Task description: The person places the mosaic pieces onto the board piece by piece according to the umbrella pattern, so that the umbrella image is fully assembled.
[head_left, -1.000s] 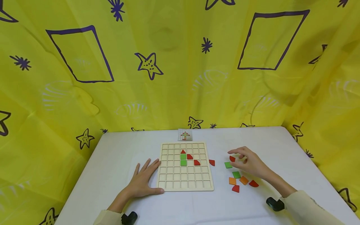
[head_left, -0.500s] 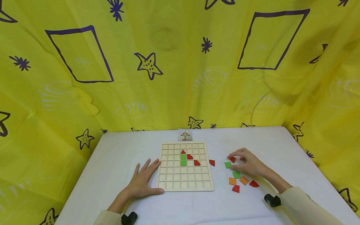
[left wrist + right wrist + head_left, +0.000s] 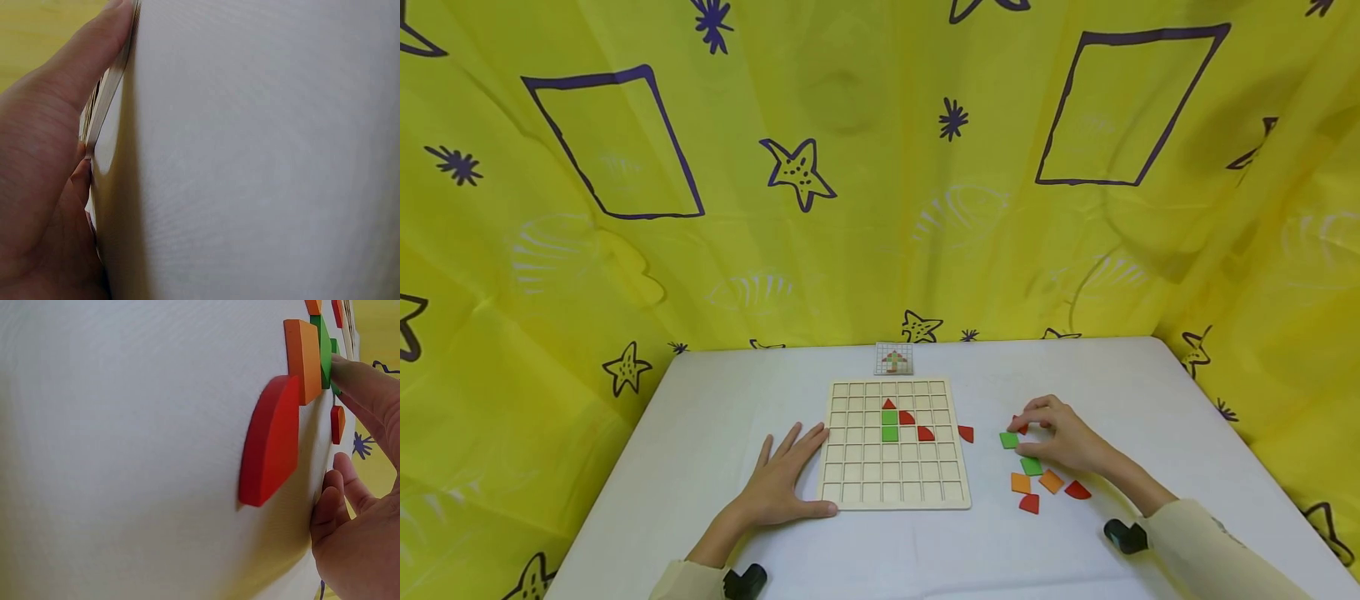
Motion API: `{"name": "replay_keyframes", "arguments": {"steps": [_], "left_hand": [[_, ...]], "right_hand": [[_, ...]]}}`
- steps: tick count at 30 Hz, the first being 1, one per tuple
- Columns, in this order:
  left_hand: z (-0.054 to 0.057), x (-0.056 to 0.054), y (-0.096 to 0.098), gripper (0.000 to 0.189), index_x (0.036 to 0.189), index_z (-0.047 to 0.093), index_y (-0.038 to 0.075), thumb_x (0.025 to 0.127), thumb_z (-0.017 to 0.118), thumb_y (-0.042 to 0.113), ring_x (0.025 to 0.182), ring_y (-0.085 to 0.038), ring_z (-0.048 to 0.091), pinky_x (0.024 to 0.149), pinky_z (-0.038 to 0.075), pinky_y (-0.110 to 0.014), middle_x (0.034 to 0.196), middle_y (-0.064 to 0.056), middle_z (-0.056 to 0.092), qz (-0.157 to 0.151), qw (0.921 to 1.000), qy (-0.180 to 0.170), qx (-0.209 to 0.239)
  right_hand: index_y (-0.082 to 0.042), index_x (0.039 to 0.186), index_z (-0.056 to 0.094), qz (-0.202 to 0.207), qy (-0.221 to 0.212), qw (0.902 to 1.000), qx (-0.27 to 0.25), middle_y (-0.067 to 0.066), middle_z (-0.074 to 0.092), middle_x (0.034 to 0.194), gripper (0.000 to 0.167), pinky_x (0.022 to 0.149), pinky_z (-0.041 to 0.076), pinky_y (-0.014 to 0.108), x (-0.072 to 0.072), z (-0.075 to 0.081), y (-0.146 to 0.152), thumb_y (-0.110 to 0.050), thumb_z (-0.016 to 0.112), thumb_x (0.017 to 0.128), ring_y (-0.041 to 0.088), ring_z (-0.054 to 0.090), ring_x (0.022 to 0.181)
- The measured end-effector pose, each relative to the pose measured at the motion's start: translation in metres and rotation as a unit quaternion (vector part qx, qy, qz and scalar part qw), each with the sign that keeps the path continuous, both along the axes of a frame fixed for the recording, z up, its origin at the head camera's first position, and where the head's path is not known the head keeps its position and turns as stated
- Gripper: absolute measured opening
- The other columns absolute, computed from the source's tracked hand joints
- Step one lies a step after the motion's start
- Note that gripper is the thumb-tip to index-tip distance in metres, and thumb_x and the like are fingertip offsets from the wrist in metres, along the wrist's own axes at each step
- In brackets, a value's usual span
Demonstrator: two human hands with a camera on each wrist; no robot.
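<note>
The pale wooden grid board lies flat in the head view, bearing a red triangle, two green squares and two red quarter-round tiles. Spread along its left edge, my left hand has straight fingertips at the side and the thumb at the near corner. In the left wrist view the thumb lies along the board's edge. My right hand pinches a loose green square tile, thumb and index fingertip at opposite edges. A red tile is partly hidden under those fingers.
Below the right hand lie another green square, two orange squares and two red quarter-rounds. One red tile sits at the board's right edge. A small pattern card lies behind the board; a yellow curtain surrounds the table.
My right hand has come slightly down and closer, its index finger moving from beside the red tile onto the green square's far edge. The left hand stays put.
</note>
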State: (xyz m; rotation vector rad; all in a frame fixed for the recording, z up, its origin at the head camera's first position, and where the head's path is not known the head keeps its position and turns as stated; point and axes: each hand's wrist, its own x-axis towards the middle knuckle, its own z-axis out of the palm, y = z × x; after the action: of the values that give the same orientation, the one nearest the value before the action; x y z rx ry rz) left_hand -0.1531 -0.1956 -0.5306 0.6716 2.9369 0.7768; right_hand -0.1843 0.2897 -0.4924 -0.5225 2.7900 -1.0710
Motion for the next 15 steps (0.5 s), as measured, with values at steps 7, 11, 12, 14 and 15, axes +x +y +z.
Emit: {"name": "replay_keyframes", "arguments": {"steps": [7, 11, 12, 14, 15], "left_hand": [[0.016, 0.004, 0.003, 0.116, 0.161, 0.036, 0.015, 0.07, 0.081, 0.071, 0.156, -0.04, 0.014, 0.118, -0.002, -0.072, 0.167, -0.005, 0.032, -0.006, 0.9996, -0.026, -0.004], [0.022, 0.004, 0.005, 0.116, 0.162, 0.033, 0.016, 0.073, 0.079, 0.072, 0.157, -0.038, 0.011, 0.119, -0.004, -0.071, 0.169, -0.004, 0.028, -0.004, 0.9987, -0.047, -0.021], [0.022, 0.004, 0.005, 0.115, 0.162, 0.033, 0.016, 0.073, 0.079, 0.072, 0.157, -0.038, 0.01, 0.119, -0.005, -0.071, 0.169, -0.004, 0.028, -0.004, 0.9985, -0.049, -0.021], [0.022, 0.004, 0.005, 0.115, 0.162, 0.033, 0.016, 0.073, 0.079, 0.072, 0.157, -0.038, 0.01, 0.119, -0.005, -0.071, 0.169, -0.004, 0.028, -0.005, 0.9985, -0.051, -0.02], [0.022, 0.004, 0.005, 0.115, 0.162, 0.033, 0.016, 0.072, 0.079, 0.072, 0.157, -0.038, 0.01, 0.119, -0.005, -0.071, 0.169, -0.004, 0.028, -0.005, 0.9985, -0.052, -0.02]], "right_hand": [[-0.021, 0.106, 0.081, -0.003, 0.0, 1.0, 0.005, 0.014, 0.055, 0.124, 0.021, 0.093, 0.049, 0.05, 0.001, 0.002, -0.001, -0.022, 0.085, 0.086, 0.037, 0.046, 0.118], [-0.019, 0.106, 0.081, 0.001, 0.002, 1.0, 0.0, 0.015, 0.055, 0.124, 0.021, 0.092, 0.049, 0.051, 0.002, 0.002, -0.002, -0.022, 0.085, 0.086, 0.037, 0.046, 0.118], [-0.02, 0.106, 0.081, 0.001, 0.001, 1.0, -0.001, 0.014, 0.055, 0.124, 0.022, 0.092, 0.049, 0.051, 0.002, 0.002, -0.002, -0.022, 0.085, 0.085, 0.037, 0.046, 0.118], [-0.02, 0.106, 0.081, 0.001, 0.002, 1.0, -0.002, 0.014, 0.055, 0.124, 0.022, 0.092, 0.049, 0.051, 0.002, 0.002, -0.002, -0.022, 0.086, 0.085, 0.037, 0.046, 0.118], [-0.02, 0.106, 0.08, 0.002, 0.003, 1.0, -0.002, 0.014, 0.055, 0.124, 0.022, 0.092, 0.049, 0.051, 0.002, 0.002, -0.002, -0.022, 0.086, 0.085, 0.037, 0.046, 0.118]]}}
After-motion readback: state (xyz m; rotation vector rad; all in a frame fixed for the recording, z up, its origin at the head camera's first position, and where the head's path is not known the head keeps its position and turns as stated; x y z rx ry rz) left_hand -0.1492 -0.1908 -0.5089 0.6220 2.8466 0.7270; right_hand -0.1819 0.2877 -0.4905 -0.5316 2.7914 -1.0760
